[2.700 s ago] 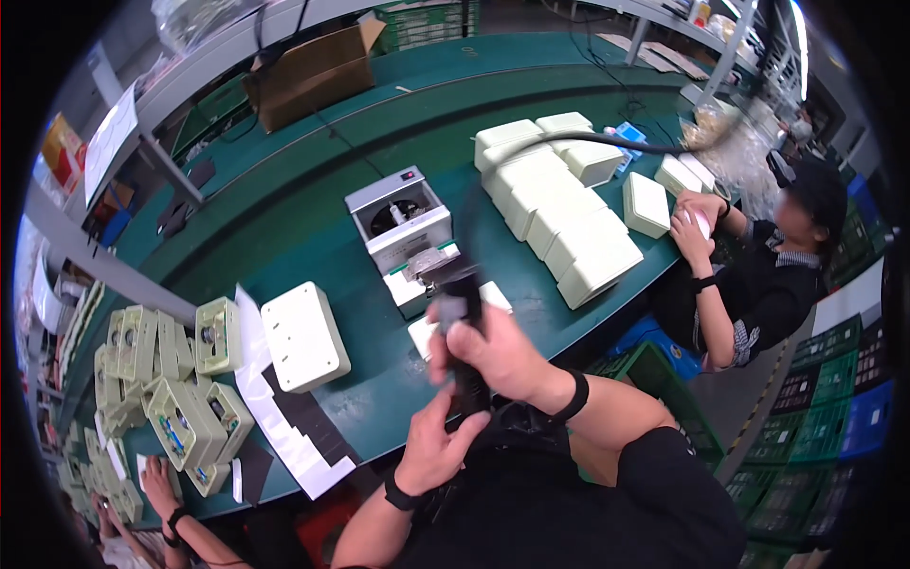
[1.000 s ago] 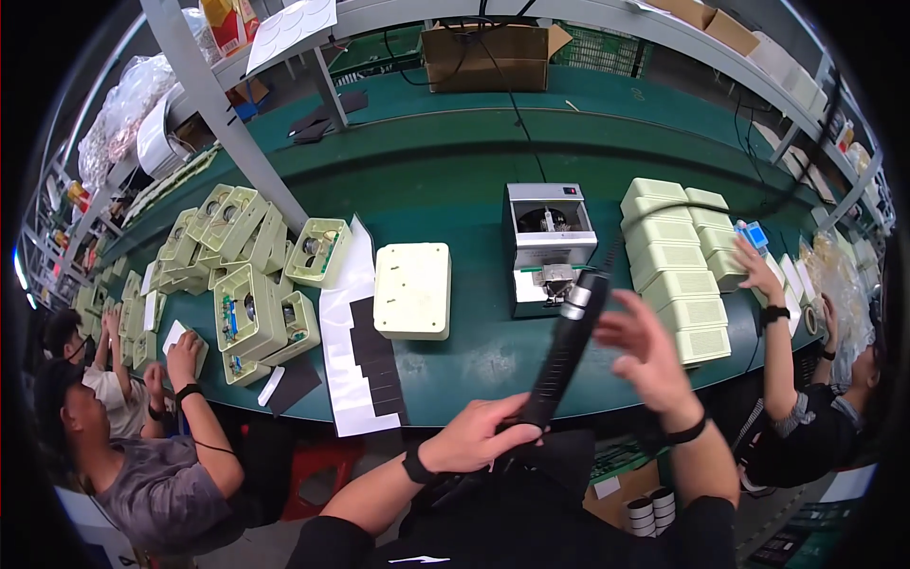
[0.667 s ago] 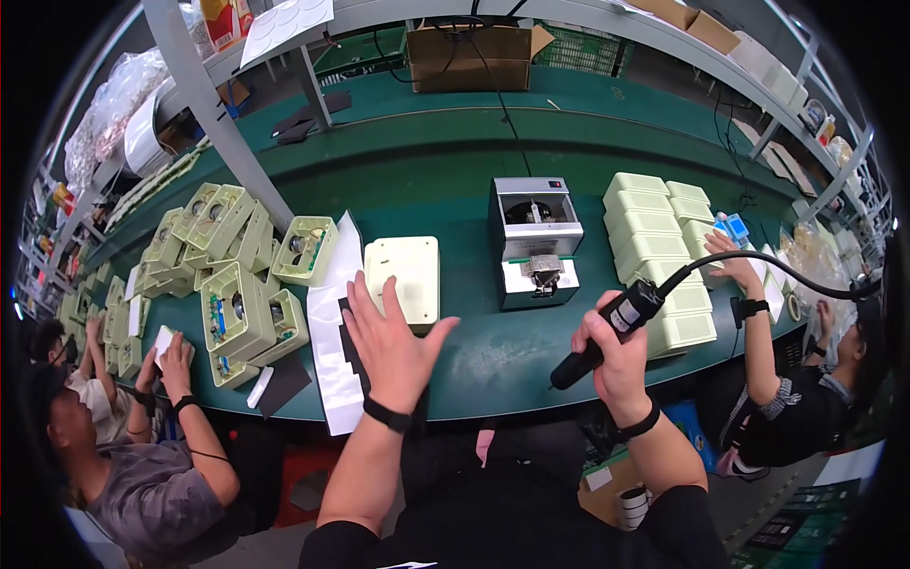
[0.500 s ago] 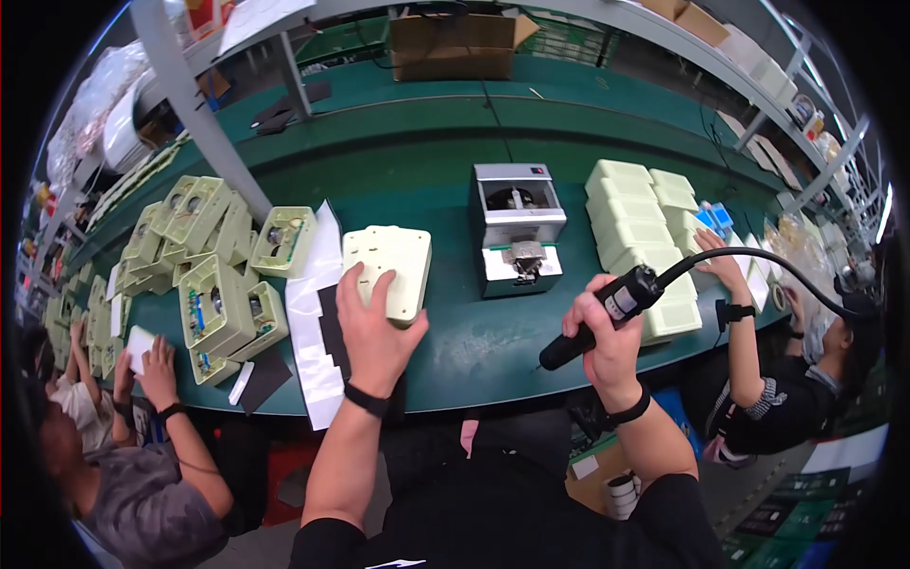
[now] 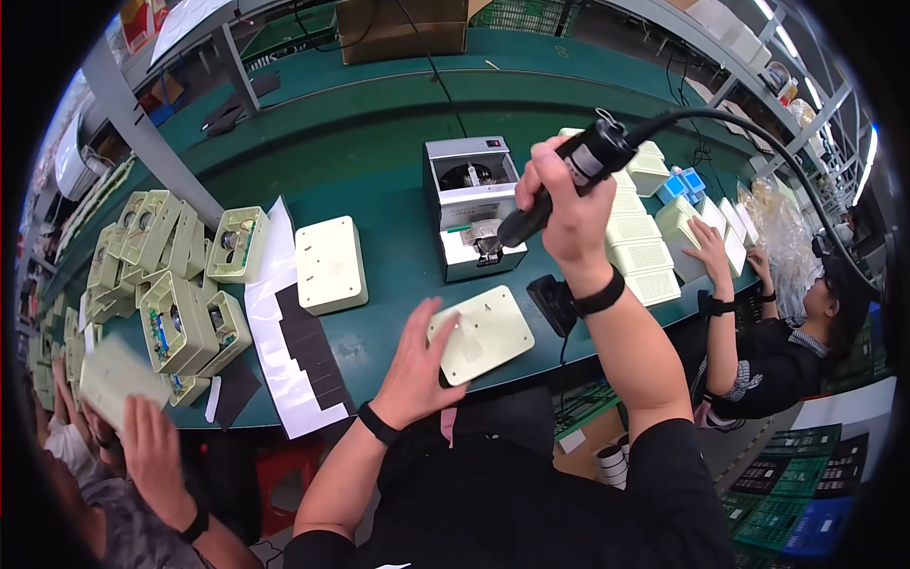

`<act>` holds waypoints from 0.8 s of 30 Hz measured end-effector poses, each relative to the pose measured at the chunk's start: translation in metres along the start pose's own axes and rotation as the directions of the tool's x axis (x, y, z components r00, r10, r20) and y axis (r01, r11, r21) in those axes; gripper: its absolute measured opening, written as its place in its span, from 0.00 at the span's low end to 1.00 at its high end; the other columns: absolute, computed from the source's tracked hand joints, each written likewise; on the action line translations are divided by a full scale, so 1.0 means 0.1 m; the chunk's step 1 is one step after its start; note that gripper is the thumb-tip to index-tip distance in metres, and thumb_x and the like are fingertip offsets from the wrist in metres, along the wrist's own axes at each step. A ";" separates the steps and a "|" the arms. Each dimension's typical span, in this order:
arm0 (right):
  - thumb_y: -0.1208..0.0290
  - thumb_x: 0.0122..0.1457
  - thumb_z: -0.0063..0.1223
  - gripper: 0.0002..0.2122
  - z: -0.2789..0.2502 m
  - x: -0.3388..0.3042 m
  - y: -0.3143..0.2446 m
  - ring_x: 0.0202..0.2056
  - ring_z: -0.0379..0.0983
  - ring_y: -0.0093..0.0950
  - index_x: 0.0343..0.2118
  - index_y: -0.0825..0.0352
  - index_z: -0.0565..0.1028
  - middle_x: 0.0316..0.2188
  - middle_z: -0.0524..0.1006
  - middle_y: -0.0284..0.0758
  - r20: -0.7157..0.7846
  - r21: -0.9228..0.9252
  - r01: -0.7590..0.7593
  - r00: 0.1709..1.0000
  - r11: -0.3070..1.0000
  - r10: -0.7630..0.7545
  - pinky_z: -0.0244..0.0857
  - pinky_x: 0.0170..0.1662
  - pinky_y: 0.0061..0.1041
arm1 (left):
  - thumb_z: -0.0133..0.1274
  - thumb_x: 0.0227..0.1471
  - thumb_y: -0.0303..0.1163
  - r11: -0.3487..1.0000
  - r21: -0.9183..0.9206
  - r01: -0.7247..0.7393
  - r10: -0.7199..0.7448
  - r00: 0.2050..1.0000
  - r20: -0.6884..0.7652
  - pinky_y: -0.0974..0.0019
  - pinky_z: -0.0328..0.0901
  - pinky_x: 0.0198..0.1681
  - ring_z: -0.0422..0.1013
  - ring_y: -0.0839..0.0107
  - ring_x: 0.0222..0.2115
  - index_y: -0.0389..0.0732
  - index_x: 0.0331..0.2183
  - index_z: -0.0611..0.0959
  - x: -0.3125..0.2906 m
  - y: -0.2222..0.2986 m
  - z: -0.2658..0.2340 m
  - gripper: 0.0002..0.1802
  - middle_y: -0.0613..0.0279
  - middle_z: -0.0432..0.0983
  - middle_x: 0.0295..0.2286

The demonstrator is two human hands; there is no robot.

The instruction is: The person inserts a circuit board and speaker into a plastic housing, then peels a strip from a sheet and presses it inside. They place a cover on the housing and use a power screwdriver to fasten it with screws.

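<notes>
My right hand (image 5: 569,213) is wrapped round a black electric screwdriver (image 5: 590,156), raised over the bench with its cable curving off to the right. The driver's lower end is at the front of a grey and black screw feeder (image 5: 474,204); whether the bit touches it I cannot tell. My left hand (image 5: 412,375) has its thumb and fingers spread about the left end of a flat cream plastic cover (image 5: 488,332), which lies at an angle near the bench's front edge. Another cream casing (image 5: 330,264) rests farther left, its holed face up.
At left, opened cream housings (image 5: 175,322) with speakers and wiring are piled beside white and black sheets (image 5: 275,313). Stacked cream boxes (image 5: 640,251) stand at right. Co-workers' hands handle a cream part (image 5: 118,384) at left and boxes at right. A grey post (image 5: 156,123) rises at back left.
My left hand has moved right and nearer, and the cover under it now lies apart from the casing. My right hand has lifted the screwdriver up and left to the screw feeder.
</notes>
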State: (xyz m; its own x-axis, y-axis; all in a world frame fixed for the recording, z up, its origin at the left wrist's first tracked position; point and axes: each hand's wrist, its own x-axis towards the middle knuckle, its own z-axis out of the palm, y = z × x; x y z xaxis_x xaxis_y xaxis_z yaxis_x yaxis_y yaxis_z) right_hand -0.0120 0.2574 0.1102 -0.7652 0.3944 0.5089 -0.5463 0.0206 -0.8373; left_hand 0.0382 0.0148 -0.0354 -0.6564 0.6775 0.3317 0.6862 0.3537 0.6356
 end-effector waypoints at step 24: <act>0.74 0.61 0.57 0.08 -0.19 -0.49 0.28 0.18 0.69 0.26 0.37 0.69 0.70 0.19 0.71 0.34 0.053 -0.116 -0.119 0.991 0.986 0.126 0.67 0.26 0.27 | 0.77 0.36 0.40 0.932 -0.175 0.317 -0.307 0.948 0.080 0.51 0.61 0.67 0.61 0.44 0.65 0.35 0.68 0.53 0.00 -0.20 0.09 0.67 0.38 0.62 0.62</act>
State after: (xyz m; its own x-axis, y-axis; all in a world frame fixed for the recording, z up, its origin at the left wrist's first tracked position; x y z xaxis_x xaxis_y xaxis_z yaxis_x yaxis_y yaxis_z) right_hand 0.0166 0.2564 0.0585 -0.8450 0.3442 0.4092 -0.4079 0.0801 -0.9095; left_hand 0.0274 0.0135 -0.0544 -0.8085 0.5851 0.0635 0.3768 0.4317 0.8196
